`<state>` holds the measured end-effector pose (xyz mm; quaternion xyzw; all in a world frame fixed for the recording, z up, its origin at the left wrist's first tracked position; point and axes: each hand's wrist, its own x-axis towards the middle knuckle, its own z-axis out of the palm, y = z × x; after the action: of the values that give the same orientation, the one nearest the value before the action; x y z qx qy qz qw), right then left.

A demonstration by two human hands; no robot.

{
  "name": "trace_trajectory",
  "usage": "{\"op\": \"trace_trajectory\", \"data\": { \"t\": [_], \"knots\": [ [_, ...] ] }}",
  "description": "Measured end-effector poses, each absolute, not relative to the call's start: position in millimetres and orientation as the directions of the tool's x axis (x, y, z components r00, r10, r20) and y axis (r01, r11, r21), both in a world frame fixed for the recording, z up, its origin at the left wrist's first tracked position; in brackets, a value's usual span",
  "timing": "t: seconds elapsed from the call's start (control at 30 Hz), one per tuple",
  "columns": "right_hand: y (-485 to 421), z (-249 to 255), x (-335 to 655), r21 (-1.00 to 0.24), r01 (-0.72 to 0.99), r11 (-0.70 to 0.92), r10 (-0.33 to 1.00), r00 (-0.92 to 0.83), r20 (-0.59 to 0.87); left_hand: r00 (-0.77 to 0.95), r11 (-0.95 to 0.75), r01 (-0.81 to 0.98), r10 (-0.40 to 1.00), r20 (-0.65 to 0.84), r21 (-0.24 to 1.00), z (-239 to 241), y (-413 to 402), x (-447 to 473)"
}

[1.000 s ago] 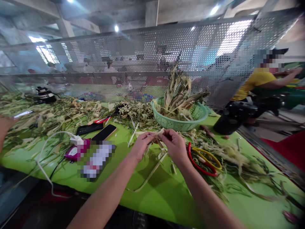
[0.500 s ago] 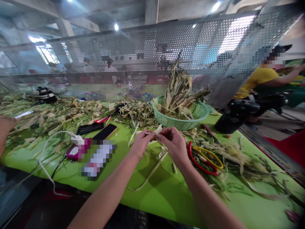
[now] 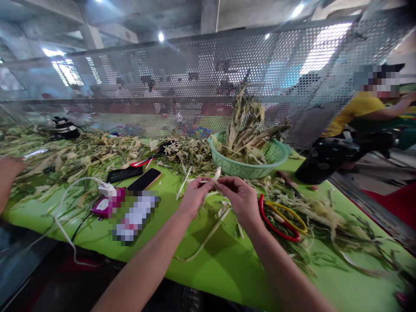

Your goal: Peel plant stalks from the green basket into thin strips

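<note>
My left hand [image 3: 191, 197] and my right hand [image 3: 242, 197] meet over the green table [image 3: 188, 271]. Both pinch one pale strip of what looks like dried corn husk [image 3: 217, 174], its tip rising between the fingers. A long thin husk strip [image 3: 208, 238] lies on the table below them, with a few short scraps close by. Right of my right hand rest scissors with red and yellow handle loops [image 3: 280, 235], their blades hidden among the husks. Beyond both hands stands a light green basket [image 3: 242, 170] with dry husks inside.
Loose husks [image 3: 94, 151] cover the table's back and left. At left lie a phone [image 3: 144, 180], a magenta pouch [image 3: 102, 207] and a white cable [image 3: 60, 227]. Another person's hand [image 3: 9, 171] is at the far left edge. A black container [image 3: 312, 167] stands right; a perforated metal screen [image 3: 182, 86] runs behind.
The husk strip between my fingers now stands taller and more upright. My hands keep nearly the same place; the whole view has shifted slightly.
</note>
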<state>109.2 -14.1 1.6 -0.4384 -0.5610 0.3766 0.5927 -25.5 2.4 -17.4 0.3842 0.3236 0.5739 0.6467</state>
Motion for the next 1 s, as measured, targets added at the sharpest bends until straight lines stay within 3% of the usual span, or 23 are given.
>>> {"op": "trace_trajectory", "data": {
  "t": [0.27, 0.6, 0.87, 1.0],
  "knots": [
    [-16, 0, 109, -0.901, 0.171, 0.398, 0.903, 0.104, 0.418, 0.121, 0.104, -0.610, 0.992, -0.038, 0.785, -9, -2, -19],
    [-11, -10, 112, -0.908, 0.099, 0.406, 0.906, 0.087, 0.414, 0.115, 0.089, -0.638, 0.993, -0.020, 0.765, -16, 0, -16],
    [-14, 1, 118, -0.751, 0.402, 0.524, 0.822, -0.006, 0.570, 0.104, 0.046, -0.595, 0.994, 0.020, 0.802, -19, 1, -17],
    [-16, 3, 116, -0.693, 0.462, 0.553, 0.796, -0.048, 0.603, 0.074, 0.022, -0.600, 0.997, 0.028, 0.800, -21, 2, -17]
  ]
}}
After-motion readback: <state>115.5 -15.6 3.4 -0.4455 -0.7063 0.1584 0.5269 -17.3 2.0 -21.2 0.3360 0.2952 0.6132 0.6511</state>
